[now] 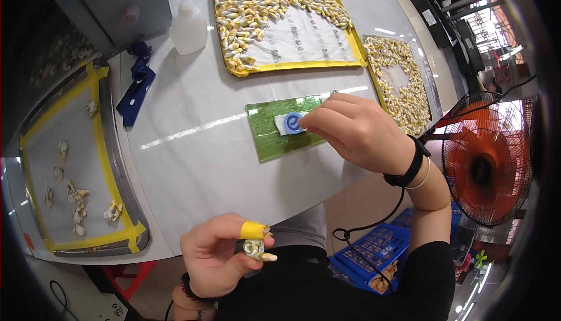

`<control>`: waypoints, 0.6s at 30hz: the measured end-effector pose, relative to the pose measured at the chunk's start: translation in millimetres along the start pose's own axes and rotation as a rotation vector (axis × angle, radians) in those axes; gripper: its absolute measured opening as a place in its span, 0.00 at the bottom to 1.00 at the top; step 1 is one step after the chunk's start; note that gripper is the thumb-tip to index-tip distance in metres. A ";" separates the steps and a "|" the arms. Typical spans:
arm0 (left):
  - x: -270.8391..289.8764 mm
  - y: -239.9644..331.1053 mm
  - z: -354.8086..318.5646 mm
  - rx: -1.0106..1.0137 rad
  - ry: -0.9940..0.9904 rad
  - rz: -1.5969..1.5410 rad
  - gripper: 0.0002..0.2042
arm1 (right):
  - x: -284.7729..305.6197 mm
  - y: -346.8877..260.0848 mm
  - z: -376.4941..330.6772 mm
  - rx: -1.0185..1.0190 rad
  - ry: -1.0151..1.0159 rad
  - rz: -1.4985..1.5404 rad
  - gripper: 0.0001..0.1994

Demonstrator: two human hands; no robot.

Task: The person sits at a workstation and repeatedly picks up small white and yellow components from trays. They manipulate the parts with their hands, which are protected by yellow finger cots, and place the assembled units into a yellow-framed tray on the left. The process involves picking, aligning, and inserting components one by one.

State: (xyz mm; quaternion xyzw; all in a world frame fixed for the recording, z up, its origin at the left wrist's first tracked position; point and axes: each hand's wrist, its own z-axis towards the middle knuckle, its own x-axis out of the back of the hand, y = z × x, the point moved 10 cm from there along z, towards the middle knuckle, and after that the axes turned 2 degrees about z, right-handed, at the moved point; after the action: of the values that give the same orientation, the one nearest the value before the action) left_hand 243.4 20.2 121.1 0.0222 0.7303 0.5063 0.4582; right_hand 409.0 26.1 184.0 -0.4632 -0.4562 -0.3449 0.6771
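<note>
Pale glossy surface (198, 175) carries a translucent green rectangular plate (266, 149), its long axis running roughly left to right, and on it lies a small round blue piece (292, 123) over a white pad (280, 125). Nearer to this piece is the right hand (359, 131), coming from the right with fingertips bunched at its edge, though whether they grip it one cannot tell. Lower left, well apart from the plate, the left hand (213, 257) is half curled and pinches a small curled white-and-yellow piece (253, 249).

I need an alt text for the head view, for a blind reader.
A person's left hand holds a small whitish piece; the right hand touches a blue item over a green board. Beyond lies a yellow-edged tray of small pieces.
</note>
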 end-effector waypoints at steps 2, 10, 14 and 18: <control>3.8 5.9 0.3 -0.076 0.044 0.081 0.15 | -5.6 -3.8 2.1 0.016 -0.057 -0.085 0.06; 5.6 18.6 2.7 -0.185 0.139 0.281 0.16 | -6.3 -5.9 3.3 -0.032 0.074 -0.002 0.07; 5.7 18.8 -0.2 -0.181 0.208 0.354 0.19 | 17.2 -17.4 0.2 -0.183 0.214 0.354 0.08; -3.9 26.0 2.0 -0.354 -0.003 0.414 0.13 | 22.8 -47.3 -6.5 -0.145 0.260 0.718 0.10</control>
State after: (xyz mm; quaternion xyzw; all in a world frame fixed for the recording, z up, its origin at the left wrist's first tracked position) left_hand 235.9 32.4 143.2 0.0913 0.6095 0.7090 0.3429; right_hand 376.8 3.2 219.1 -0.5925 -0.1497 -0.1735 0.7723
